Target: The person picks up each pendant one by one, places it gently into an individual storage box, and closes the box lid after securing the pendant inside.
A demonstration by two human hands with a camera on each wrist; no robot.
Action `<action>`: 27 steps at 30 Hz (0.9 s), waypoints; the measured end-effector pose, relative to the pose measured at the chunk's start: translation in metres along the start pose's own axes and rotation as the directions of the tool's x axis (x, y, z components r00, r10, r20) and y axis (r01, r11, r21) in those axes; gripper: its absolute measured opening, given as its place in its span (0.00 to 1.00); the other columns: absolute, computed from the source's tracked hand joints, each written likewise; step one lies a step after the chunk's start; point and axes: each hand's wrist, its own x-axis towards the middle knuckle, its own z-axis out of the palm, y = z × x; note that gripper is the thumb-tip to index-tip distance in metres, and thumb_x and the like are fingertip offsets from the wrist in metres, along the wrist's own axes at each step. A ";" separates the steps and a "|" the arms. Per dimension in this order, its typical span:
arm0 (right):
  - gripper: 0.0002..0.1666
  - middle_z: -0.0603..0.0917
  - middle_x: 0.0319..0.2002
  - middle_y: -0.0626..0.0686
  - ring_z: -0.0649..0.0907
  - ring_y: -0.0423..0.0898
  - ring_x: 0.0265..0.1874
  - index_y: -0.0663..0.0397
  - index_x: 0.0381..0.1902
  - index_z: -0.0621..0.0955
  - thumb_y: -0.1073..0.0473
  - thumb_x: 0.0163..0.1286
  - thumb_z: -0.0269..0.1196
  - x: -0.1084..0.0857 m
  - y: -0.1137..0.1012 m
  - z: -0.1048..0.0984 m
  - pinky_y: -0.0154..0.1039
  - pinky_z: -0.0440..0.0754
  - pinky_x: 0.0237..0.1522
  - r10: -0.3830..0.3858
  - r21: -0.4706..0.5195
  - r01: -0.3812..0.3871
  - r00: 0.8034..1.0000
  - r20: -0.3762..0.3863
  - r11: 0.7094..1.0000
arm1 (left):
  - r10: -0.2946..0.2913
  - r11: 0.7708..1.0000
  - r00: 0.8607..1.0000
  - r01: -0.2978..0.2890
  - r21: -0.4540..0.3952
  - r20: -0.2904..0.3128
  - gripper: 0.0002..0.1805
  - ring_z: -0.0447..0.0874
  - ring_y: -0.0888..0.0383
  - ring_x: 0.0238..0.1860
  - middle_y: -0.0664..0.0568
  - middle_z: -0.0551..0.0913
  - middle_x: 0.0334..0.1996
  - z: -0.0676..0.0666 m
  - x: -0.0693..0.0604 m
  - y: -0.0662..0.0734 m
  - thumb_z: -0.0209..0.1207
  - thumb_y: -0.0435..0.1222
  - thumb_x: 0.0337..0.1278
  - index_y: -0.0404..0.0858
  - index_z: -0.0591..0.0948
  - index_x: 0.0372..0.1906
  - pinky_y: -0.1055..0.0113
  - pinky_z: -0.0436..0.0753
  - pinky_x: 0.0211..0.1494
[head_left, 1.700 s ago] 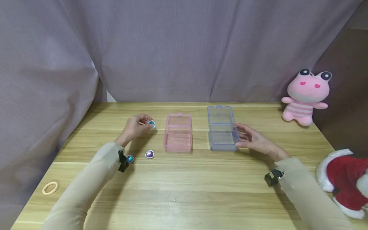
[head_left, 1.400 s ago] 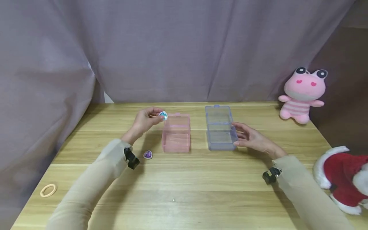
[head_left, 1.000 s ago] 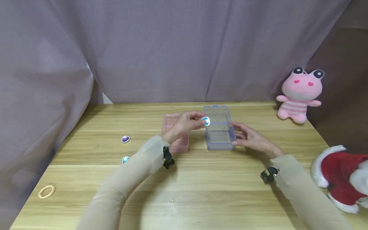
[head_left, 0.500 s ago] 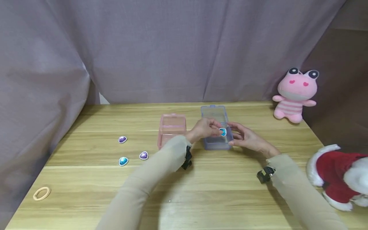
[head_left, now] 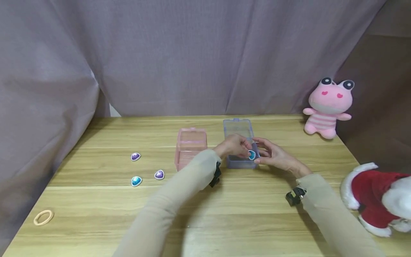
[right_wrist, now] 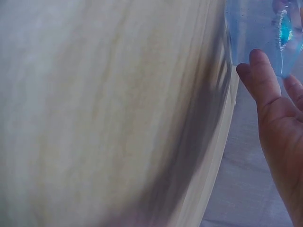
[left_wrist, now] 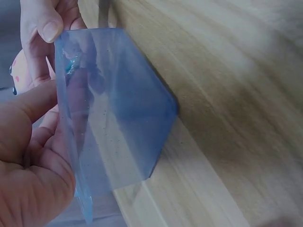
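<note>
A teal heart-shaped gem with a white beaded edge (head_left: pixel 252 154) is pinched in my left hand (head_left: pixel 236 145), inside the near part of the translucent blue plastic box (head_left: pixel 240 164). The box's lid stands open at the back. My right hand (head_left: pixel 276 157) touches the right side of this box, its fingers spread along the wall. Through the blue wall, the right wrist view shows the gem (right_wrist: pixel 285 33) tilted on edge. Left of the blue box stands an open pink plastic box (head_left: pixel 192 137), partly hidden by my left sleeve.
On the left of the table lie two purple heart gems, one farther back (head_left: pixel 135 156) and one nearer (head_left: pixel 159 174), plus another teal gem (head_left: pixel 136 181). A pale ring (head_left: pixel 43 217) lies near the left edge. A pink frog plush (head_left: pixel 329 107) and a red-and-white plush (head_left: pixel 372 196) are at right.
My left hand has carried the teal gem rightward, past the pink box, then down into the blue box. My right hand has stayed at the blue box's side.
</note>
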 end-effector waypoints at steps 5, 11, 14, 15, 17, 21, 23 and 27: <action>0.47 0.52 0.69 0.72 0.58 0.66 0.67 0.64 0.72 0.46 0.70 0.63 0.61 -0.001 -0.001 0.000 0.24 0.74 0.54 0.002 -0.031 -0.002 1.000 0.002 1.000 | -0.037 0.996 0.999 0.037 0.076 -0.002 0.06 0.85 0.57 0.28 0.46 0.83 0.28 0.003 -0.001 0.005 0.64 0.23 0.49 0.29 0.82 0.35 0.73 0.85 0.33; 0.47 0.53 0.68 0.74 0.58 0.69 0.66 0.64 0.72 0.47 0.70 0.63 0.61 0.000 -0.001 0.000 0.23 0.74 0.53 -0.007 -0.054 0.007 1.000 0.000 0.999 | -0.017 0.963 1.000 0.020 0.269 -0.016 0.07 0.78 0.65 0.23 0.54 0.81 0.24 0.007 -0.003 0.008 0.65 0.26 0.49 0.33 0.84 0.36 0.79 0.81 0.28; 0.46 0.55 0.67 0.74 0.63 0.63 0.65 0.66 0.71 0.48 0.71 0.62 0.61 0.000 0.000 0.001 0.25 0.76 0.53 -0.023 -0.083 0.022 1.000 -0.008 0.996 | 0.004 0.926 1.000 -0.004 0.378 0.002 0.07 0.75 0.67 0.23 0.55 0.82 0.26 0.008 -0.003 0.008 0.65 0.27 0.49 0.35 0.84 0.36 0.81 0.77 0.26; 0.46 0.55 0.67 0.74 0.65 0.61 0.64 0.67 0.71 0.48 0.71 0.62 0.61 0.001 0.000 0.000 0.25 0.76 0.53 -0.028 -0.093 0.027 1.000 -0.010 0.995 | 0.008 0.913 1.000 -0.009 0.408 0.004 0.07 0.74 0.67 0.23 0.55 0.83 0.27 0.009 -0.003 0.007 0.65 0.27 0.49 0.36 0.84 0.36 0.81 0.76 0.26; 0.46 0.55 0.66 0.75 0.65 0.60 0.64 0.68 0.70 0.48 0.72 0.62 0.61 0.001 0.000 0.000 0.25 0.76 0.53 -0.037 -0.108 0.036 0.999 -0.010 0.993 | 0.014 0.893 1.000 -0.018 0.450 0.012 0.07 0.74 0.67 0.24 0.54 0.84 0.28 0.010 -0.003 0.007 0.65 0.28 0.49 0.37 0.84 0.36 0.81 0.75 0.25; 0.46 0.54 0.67 0.75 0.61 0.67 0.65 0.67 0.71 0.48 0.71 0.63 0.61 0.000 -0.002 0.001 0.23 0.74 0.53 -0.032 -0.102 0.031 0.999 -0.009 0.994 | 0.009 0.862 1.000 -0.009 0.507 0.002 0.08 0.75 0.66 0.25 0.56 0.84 0.30 0.011 0.000 0.006 0.64 0.27 0.49 0.39 0.84 0.36 0.81 0.76 0.26; 0.47 0.53 0.68 0.75 0.59 0.70 0.65 0.65 0.71 0.48 0.70 0.63 0.61 -0.001 -0.003 0.001 0.22 0.74 0.52 -0.020 -0.095 0.019 1.000 -0.012 0.995 | 0.005 0.850 1.000 0.000 0.526 -0.007 0.09 0.76 0.66 0.26 0.57 0.84 0.30 0.012 0.001 0.007 0.64 0.27 0.49 0.40 0.84 0.37 0.80 0.76 0.26; 0.47 0.53 0.68 0.74 0.58 0.70 0.65 0.65 0.72 0.47 0.70 0.63 0.61 -0.001 -0.003 0.001 0.23 0.74 0.53 -0.004 -0.089 0.003 1.000 -0.010 0.996 | 0.007 0.846 1.000 0.011 0.533 -0.030 0.10 0.77 0.66 0.28 0.59 0.83 0.29 0.013 0.001 0.006 0.64 0.27 0.48 0.41 0.85 0.36 0.81 0.75 0.27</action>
